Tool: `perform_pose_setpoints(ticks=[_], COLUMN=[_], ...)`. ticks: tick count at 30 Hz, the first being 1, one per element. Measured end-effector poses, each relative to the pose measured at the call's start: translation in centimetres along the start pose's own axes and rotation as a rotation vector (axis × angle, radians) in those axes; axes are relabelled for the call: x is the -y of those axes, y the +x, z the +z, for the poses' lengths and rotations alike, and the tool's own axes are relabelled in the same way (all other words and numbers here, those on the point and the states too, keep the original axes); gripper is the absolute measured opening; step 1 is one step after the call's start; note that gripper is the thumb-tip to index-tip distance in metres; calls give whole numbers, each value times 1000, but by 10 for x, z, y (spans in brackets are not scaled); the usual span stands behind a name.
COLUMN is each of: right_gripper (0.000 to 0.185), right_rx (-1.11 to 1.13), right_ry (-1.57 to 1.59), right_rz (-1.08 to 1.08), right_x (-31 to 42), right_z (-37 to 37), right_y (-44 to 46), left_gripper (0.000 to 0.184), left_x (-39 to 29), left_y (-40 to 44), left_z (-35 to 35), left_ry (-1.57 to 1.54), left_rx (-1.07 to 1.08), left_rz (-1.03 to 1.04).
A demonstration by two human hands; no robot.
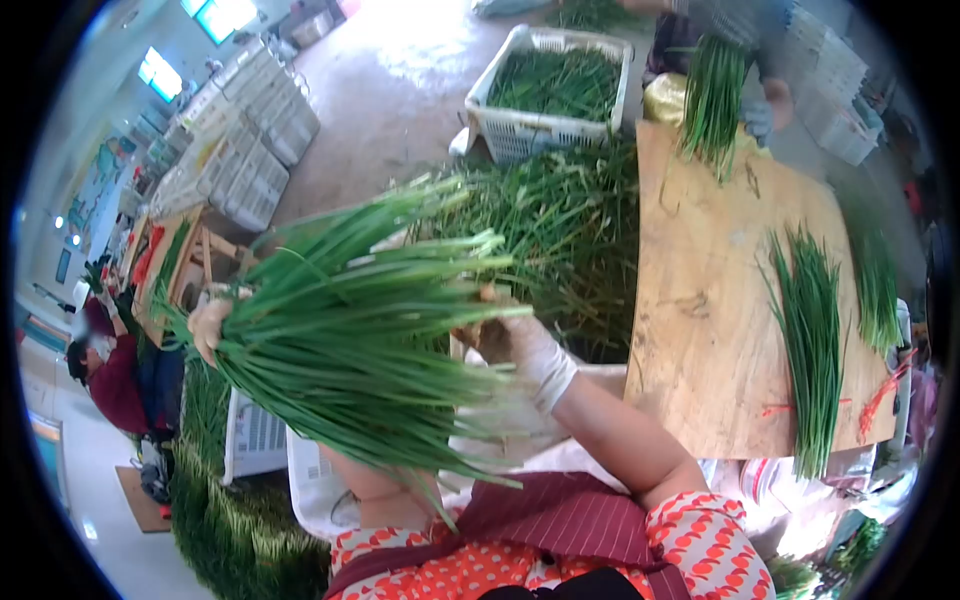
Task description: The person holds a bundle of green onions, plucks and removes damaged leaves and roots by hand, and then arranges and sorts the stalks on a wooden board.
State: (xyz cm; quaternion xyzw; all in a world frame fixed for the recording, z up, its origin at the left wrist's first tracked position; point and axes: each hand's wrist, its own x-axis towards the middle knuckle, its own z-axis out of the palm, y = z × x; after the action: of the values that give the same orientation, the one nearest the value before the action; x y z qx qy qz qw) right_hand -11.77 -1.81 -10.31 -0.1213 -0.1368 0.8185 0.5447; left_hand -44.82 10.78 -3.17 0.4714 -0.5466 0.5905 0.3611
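- Surface: table (690, 340) ran down the right side of the frame, pale bare wood, dark smudges and stray bits on top.
- On it: loose bunch (812, 350) right of centre, laid lengthwise; red ties (878, 402) near the lower right corner; second bunch (876, 290) along the far right edge.
- Top right: co-worker (668, 45) at the table's far end, bunch of greens (714, 105) hanging over the wood, grey-gloved hand (757, 122) just beside it.
- Room: concrete-looking floor (365, 120), glare patch at top centre; bright windows (160, 75) upper left; stacked white crates (245, 150) below them.
- Top centre: white crate (535, 130) full of cut greens; leaf heap (560, 225) between it and the hands, messy, some yellowed stalks.
- Left edge: person in dark red (120, 385) by a wooden bench (178, 265); packed greens (235, 520) at lower left.
- Main thing: big green bundle (350, 325), left of centre, held up in front of the wearer. Long, thin, flat leaves, mid to deep green, pinched tight at left, fanned wide to the right; paler, uneven ends there, some strands drooping low.
- Left hand (207, 325): closed round the bundle's narrow end.
- Right hand (520, 350): white glove, dirty fingers, at the fanned ends; partly hidden, grip couldn't be told.
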Motion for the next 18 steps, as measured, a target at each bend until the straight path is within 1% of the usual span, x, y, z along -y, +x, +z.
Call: perform_pose_setpoints(ticks=[1, 2, 3, 4, 5, 6, 7, 9, 10, 11, 13, 15, 16, 17, 18], right_gripper=[22, 22, 21, 21, 20, 20, 20, 16, 16, 20, 22, 22, 20, 18, 16], right_rx=[-65, -41, -21, -16, 1, 15, 13, -80, -48, -21, 12, 143, 102, 84, 34], right_ry=[-60, -103, -144, -145, -213, -280, -277, -470, -570, -527, -559, -623, -905, -657, -661], right_rz=[70, 63, 60, 48, 36, 28, 28, -121, -107, -120, -91, -203, -282, -214, -194], right_x=[0, 2, 4, 6, 8, 10, 12, 21, 22, 23, 27, 31, 40, 42, 45], right_z=[-9, -12, -12, -11, -9, -6, -2, 18, 9, 10, 1, 3, 7, 6, 11], right_y=[5, 6, 7, 7, 5, 2, -3, -15, -16, -21, -20, -21, -24, -21, -23], left_gripper=[8, 8, 8, 9, 9, 9, 10, 11, 11, 11, 11, 14, 15, 16, 15], left_x=[36, 49, 55, 62, 68, 75, 63, 40, 20, 9, 23, 18, 5, -8, -32], left_y=[8, 12, 13, 16, 18, 22, 20, 17, 14, 12, 15, 17, 21, 25, 38], left_z=[14, 24, 38, 47, 56, 63, 58, 50, 33, 26, 38, 36, 34, 31, -2], left_ry=[-30, -47, -58, -63, -72, -111, -112, -112, -41, 33, 109, -94, -22, 48, -33], left_rx=[49, 69, -59, -123, -189, -259, -288, -346, -216, -93, -176, -176, -234, -289, 22], left_rz=[46, 50, -88, -160, -231, -221, -215, -203, -157, -115, -135, -217, -269, -324, -408])
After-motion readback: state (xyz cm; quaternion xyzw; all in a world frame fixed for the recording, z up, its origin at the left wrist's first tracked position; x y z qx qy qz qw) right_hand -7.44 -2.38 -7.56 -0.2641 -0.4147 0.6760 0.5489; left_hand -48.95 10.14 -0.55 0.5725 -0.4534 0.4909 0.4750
